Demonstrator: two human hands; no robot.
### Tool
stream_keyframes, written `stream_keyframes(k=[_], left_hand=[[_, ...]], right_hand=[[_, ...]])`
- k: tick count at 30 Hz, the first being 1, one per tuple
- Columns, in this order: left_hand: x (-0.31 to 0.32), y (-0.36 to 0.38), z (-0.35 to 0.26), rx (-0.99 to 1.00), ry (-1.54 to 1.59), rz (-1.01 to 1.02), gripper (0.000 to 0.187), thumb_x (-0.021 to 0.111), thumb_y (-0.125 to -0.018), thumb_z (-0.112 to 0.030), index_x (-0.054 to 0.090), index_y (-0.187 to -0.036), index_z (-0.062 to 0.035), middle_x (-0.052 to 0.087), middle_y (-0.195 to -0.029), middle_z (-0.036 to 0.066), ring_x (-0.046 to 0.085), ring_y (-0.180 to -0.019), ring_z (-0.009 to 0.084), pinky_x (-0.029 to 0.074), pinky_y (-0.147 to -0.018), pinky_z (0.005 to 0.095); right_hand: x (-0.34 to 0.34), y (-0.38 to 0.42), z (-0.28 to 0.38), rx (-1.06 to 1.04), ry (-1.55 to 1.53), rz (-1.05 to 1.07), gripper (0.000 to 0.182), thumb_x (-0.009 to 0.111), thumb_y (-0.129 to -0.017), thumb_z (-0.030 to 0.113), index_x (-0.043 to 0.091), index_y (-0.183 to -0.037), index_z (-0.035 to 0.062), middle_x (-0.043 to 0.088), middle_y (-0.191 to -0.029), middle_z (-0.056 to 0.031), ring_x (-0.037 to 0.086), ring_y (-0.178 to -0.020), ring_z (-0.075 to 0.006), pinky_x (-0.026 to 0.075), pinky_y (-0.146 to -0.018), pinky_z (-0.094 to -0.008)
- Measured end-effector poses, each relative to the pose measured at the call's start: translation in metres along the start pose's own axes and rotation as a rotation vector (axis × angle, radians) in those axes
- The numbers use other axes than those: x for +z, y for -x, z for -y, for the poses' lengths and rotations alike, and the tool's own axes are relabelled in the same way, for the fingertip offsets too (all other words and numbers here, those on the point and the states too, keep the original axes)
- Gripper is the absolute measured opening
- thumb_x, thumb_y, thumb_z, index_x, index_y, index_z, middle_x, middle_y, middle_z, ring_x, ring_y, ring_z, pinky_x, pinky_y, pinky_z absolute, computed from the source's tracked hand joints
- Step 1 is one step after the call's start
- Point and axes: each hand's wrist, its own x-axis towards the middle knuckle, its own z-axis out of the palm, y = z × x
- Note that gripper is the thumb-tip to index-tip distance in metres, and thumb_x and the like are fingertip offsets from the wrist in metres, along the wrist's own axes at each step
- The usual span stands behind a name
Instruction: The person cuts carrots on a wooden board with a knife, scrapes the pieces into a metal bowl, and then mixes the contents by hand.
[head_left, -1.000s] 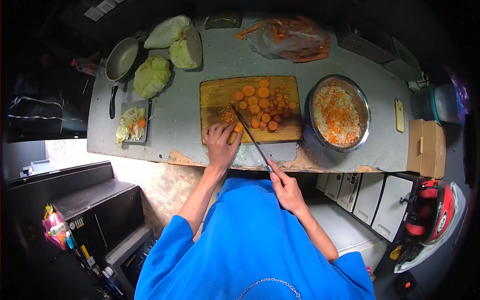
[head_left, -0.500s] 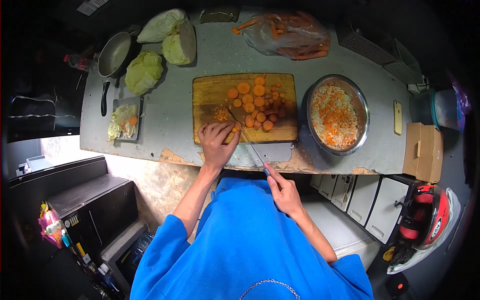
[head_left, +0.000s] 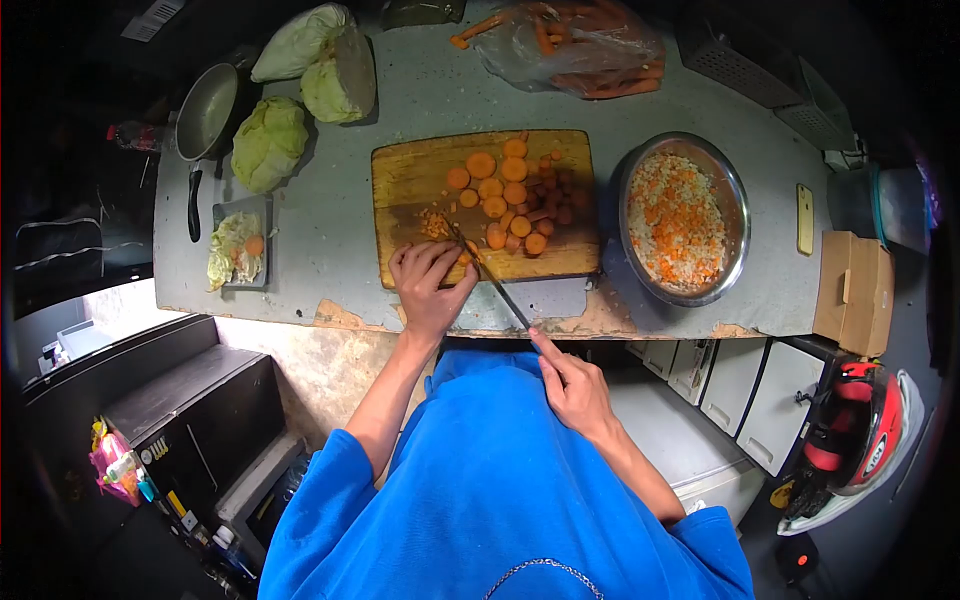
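Note:
My right hand [head_left: 577, 388] is closed round the handle of a kitchen knife [head_left: 503, 290], whose blade slants up and left onto the wooden cutting board [head_left: 405, 172]. Bent fingers of my left hand [head_left: 430, 287] press a carrot piece [head_left: 466, 258] against the board, right beside the blade; most of that piece is hidden. Finely diced carrot [head_left: 434, 223] lies just past my left fingertips. Thick carrot slices [head_left: 481, 165] and smaller chunks are spread over the middle and right of the board.
A steel bowl [head_left: 741, 222] of diced orange and pale bits stands right of the board. Cabbages [head_left: 270, 145], a frying pan [head_left: 207, 112] and a tray of scraps [head_left: 262, 262] are on the left. Behind lies a bag of carrots [head_left: 570, 50]. A phone [head_left: 804, 218] rests far right.
The whole view has shifted slightly. The blade has tilted a little beside my left fingers, which keep their hold on the carrot piece. My right hand still grips the knife.

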Motion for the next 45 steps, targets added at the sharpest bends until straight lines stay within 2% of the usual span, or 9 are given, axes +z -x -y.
stream_keyframes(k=[3,11,19,21,34,36,39,42,45], left_hand=[[0.002,0.001,0.002,-0.001,-0.031,-0.001,0.02,0.084,-0.075,-0.014,0.079,-0.093,-0.0073,0.075,-0.1,0.003,0.067,-0.102,0.0215,0.04,-0.103,0.0449],[-0.001,0.002,0.005,0.059,-0.012,0.002,0.018,0.085,-0.079,-0.016,0.079,-0.095,-0.0074,0.075,-0.099,0.003,0.067,-0.103,0.021,0.04,-0.106,0.0461],[-0.005,0.001,0.003,0.038,0.008,0.016,0.019,0.086,-0.08,-0.015,0.08,-0.096,-0.0063,0.075,-0.1,0.004,0.067,-0.104,0.0214,0.04,-0.106,0.0468],[-0.004,0.002,0.004,0.029,0.025,0.019,0.019,0.087,-0.08,-0.014,0.08,-0.096,-0.0064,0.075,-0.1,0.004,0.067,-0.104,0.0215,0.039,-0.107,0.0468],[-0.006,0.0,0.0,0.031,0.025,0.023,0.02,0.086,-0.08,-0.013,0.081,-0.097,-0.0045,0.076,-0.101,0.008,0.068,-0.102,0.0257,0.041,-0.107,0.0473],[-0.006,-0.001,0.0,0.024,0.024,0.018,0.02,0.086,-0.08,-0.013,0.081,-0.096,-0.0046,0.077,-0.101,0.008,0.068,-0.102,0.0256,0.041,-0.107,0.0472],[-0.005,0.001,0.001,0.017,0.025,0.017,0.019,0.086,-0.08,-0.014,0.081,-0.096,-0.0049,0.077,-0.101,0.007,0.068,-0.102,0.0252,0.041,-0.107,0.047],[-0.006,0.0,0.002,0.011,0.026,0.024,0.019,0.086,-0.081,-0.014,0.081,-0.096,-0.0052,0.077,-0.1,0.007,0.068,-0.102,0.0249,0.041,-0.107,0.047],[-0.008,0.0,0.002,0.017,0.021,0.04,0.019,0.086,-0.081,-0.015,0.081,-0.096,-0.0055,0.077,-0.101,0.007,0.068,-0.102,0.0249,0.041,-0.107,0.0468]], right_hand=[[0.003,-0.001,0.002,-0.017,0.087,-0.019,0.048,0.06,-0.102,0.018,0.058,-0.149,0.0271,0.061,-0.067,-0.0174,0.063,-0.06,-0.037,0.054,-0.066,-0.0458],[0.001,-0.037,0.009,0.145,-0.168,0.052,0.04,0.057,-0.105,0.02,0.062,-0.145,0.0202,0.07,-0.125,-0.0228,0.073,-0.105,-0.0389,0.058,-0.089,-0.0411],[0.013,-0.01,-0.005,0.019,-0.224,-0.002,0.041,0.06,-0.104,0.014,0.062,-0.144,0.0138,0.071,-0.126,-0.0194,0.075,-0.106,-0.0314,0.057,-0.088,-0.0348],[0.012,-0.009,-0.001,0.072,-0.208,0.003,0.039,0.061,-0.103,0.012,0.064,-0.141,0.0075,0.071,-0.13,-0.0179,0.076,-0.091,-0.0159,0.056,-0.081,-0.0294],[0.002,-0.013,0.004,0.164,-0.269,0.083,0.039,0.059,-0.105,0.016,0.062,-0.142,0.005,0.065,-0.138,-0.018,0.064,-0.129,-0.0296,0.052,-0.103,-0.0329],[0.007,-0.012,0.0,0.032,-0.227,-0.021,0.039,0.057,-0.107,0.019,0.061,-0.144,0.0066,0.076,-0.119,-0.0173,0.076,-0.104,-0.0231,0.055,-0.09,-0.0304],[0.004,-0.013,0.0,0.135,-0.262,0.024,0.039,0.056,-0.108,0.022,0.062,-0.144,0.0084,0.077,-0.09,-0.0112,0.066,-0.071,-0.0136,0.053,-0.074,-0.0284],[0.004,-0.015,0.0,0.127,-0.246,0.001,0.04,0.056,-0.108,0.022,0.061,-0.145,0.0105,0.063,-0.069,-0.0049,0.047,-0.061,-0.0091,0.047,-0.064,-0.0279],[0.004,-0.021,0.003,0.153,-0.176,0.02,0.04,0.056,-0.108,0.022,0.061,-0.146,0.0113,0.064,-0.072,-0.0064,0.051,-0.062,-0.0089,0.048,-0.065,-0.028]])
